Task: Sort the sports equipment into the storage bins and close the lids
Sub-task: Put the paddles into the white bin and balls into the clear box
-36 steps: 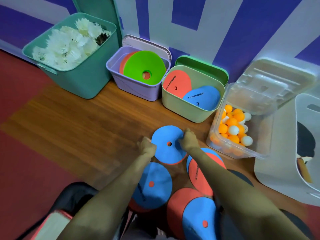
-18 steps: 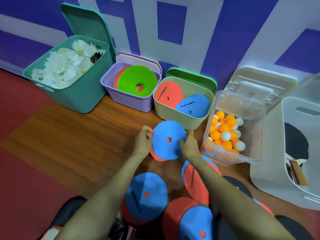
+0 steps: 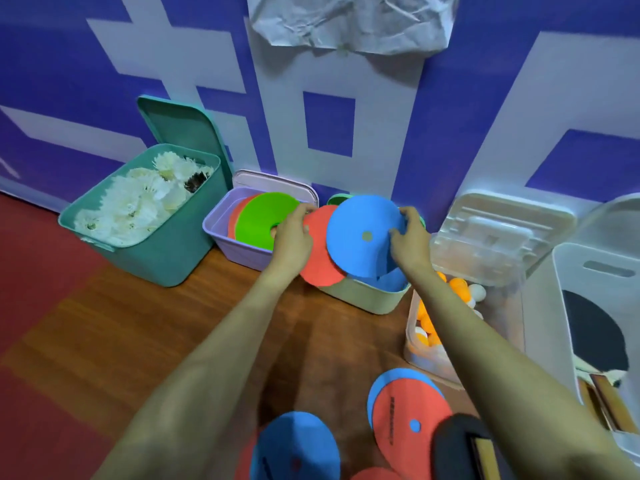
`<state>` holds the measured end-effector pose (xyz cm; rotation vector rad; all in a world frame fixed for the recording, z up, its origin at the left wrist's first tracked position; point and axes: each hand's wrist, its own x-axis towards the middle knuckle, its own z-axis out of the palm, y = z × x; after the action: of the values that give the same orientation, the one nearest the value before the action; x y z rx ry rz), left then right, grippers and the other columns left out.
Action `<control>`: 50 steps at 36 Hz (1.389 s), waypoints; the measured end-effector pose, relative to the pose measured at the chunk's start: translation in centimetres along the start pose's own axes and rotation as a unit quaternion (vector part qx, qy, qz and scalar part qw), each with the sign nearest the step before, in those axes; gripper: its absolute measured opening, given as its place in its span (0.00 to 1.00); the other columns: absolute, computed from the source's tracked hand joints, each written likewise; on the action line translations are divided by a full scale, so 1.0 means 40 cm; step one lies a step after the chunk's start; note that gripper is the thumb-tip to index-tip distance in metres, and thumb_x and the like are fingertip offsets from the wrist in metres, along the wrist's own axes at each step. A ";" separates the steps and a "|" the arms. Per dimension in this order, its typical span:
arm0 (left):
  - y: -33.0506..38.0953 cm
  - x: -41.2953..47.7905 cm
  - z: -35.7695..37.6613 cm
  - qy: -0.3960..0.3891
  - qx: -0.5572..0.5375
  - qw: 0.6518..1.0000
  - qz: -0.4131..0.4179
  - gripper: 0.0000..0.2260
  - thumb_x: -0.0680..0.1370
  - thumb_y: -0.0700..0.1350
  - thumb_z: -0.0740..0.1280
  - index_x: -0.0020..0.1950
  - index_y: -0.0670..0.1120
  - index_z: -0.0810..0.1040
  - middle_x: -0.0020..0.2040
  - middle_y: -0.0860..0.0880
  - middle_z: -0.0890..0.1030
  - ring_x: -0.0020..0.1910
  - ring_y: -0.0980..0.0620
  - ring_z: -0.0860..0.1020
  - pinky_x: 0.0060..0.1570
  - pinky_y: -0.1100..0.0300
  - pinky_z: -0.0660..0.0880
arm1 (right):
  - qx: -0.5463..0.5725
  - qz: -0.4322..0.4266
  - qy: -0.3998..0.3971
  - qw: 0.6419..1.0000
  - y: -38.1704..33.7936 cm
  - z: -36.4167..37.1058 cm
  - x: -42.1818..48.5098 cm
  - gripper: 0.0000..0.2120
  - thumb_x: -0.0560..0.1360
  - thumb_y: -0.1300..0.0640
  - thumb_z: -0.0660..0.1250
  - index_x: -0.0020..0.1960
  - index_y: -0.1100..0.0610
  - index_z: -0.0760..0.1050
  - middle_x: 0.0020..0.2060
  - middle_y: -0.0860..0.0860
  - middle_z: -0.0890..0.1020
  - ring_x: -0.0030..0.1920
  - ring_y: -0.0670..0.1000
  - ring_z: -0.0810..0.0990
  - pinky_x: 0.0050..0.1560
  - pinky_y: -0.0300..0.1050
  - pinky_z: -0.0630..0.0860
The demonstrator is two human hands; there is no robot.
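Discs in both hands, we hover over the beige bin. Our right hand pinches the blue disc by its right edge, tilted face-up directly above the bin's opening. Our left hand grips the red disc, which overhangs the bin's left rim. Both discs look flat, thin and flexible, the blue one with a small centre hole. We judge the bin lies straight below, so lowering should do.
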<state>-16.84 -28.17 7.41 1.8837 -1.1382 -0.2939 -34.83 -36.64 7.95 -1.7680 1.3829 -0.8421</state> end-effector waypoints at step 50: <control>-0.070 0.111 0.261 -0.270 0.458 0.846 0.022 0.24 0.80 0.38 0.50 0.75 0.33 0.51 0.75 0.35 0.53 0.75 0.39 0.53 0.74 0.49 0.47 | -0.576 -0.041 -0.173 0.798 0.201 0.110 0.075 0.28 0.80 0.57 0.50 0.75 0.66 0.46 0.72 0.64 0.58 0.73 0.62 0.56 0.74 0.53 0.51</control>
<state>-18.90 -37.14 0.18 2.6909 -1.9384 -0.2869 -34.53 -40.19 -1.00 -2.6729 1.6812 0.4859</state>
